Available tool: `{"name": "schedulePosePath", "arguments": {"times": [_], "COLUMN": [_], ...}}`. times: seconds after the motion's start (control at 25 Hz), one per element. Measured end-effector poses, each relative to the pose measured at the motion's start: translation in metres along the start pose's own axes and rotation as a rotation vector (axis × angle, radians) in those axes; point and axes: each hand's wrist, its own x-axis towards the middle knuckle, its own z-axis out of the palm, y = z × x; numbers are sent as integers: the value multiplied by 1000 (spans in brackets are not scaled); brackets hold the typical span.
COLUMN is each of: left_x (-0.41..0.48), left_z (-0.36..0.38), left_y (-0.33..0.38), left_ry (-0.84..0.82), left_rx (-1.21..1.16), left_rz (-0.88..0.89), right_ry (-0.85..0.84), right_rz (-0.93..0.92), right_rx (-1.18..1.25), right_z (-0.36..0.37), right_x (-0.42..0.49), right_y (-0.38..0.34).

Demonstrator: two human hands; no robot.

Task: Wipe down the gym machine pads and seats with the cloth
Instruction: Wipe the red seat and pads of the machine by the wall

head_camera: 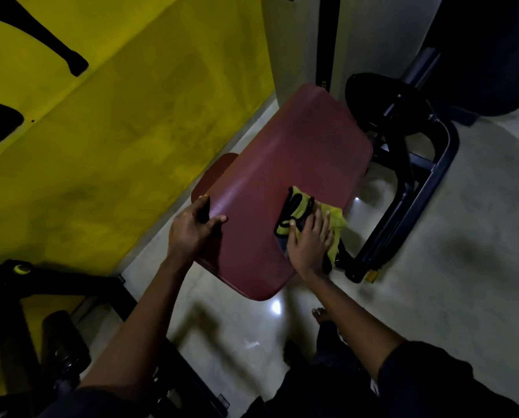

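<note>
A: Where is the cloth?
B: The yellow-and-black cloth (298, 208) lies at the right edge of the maroon pad (282, 152), partly hanging over it. The right hand (309, 241) presses it flat, fingers straight.
A: And the other hand?
B: The left hand (191, 229) grasps the pad's left edge, fingers curled round it.

No word, number or brand can be read anywhere. The yellow wall (116, 131) carries black painted shapes (74, 60) that do not resolve into letters. A small yellow mark (323, 83) on the black upright post (327, 40) behind the maroon pad (282, 164) is too small to read. A yellow tag (371, 276) at the foot of the black machine frame (427, 191) is blurred.
</note>
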Motion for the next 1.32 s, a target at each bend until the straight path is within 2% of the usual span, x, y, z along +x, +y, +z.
{"name": "schedulePosePath", "arguments": {"times": [0.08, 0.2, 0.28, 0.36, 0.44, 0.6, 0.8, 0.96, 1.04, 1.24, 1.32], "left_x": [-3, -6, -7, -8, -8, -7, -5, 0, 4, 29, 44], "left_z": [0, 1, 2, 3, 1, -3, -3, 5, 12, 35, 45], "left_y": [-2, 0, 1, 2, 4, 4, 1, 11, 21, 51, 65], "left_ry": [9, 21, 31, 44, 54, 26, 9, 18, 39, 3, -14], "left_rx": [-27, -53, -67, -67, -69, -67, -47, 101, 198, 279, 303], "left_rz": [-14, -36, -57, -50, -54, -46, -41, -51, -36, 145, 166], "right_ry": [-14, -39, -72, -107, -106, -76, -124, -139, -97, -7, -25], "right_rz": [-119, -199, -356, -587, -679, -464, -712, -676, -601, -185, -172], "right_rx": [-17, -20, -75, -123, -99, -75, -140, -112, -104, -21, -29], "right_z": [-3, -10, -10, -11, -15, -12, -13, -18, -19, -20, -23], "right_x": [21, 62, 70, 77, 95, 96, 103, 139, 146, 121, 101], "right_y": [0, -21, -34, -33, -36, -73, -76, -87, -81, -44, -20]}}
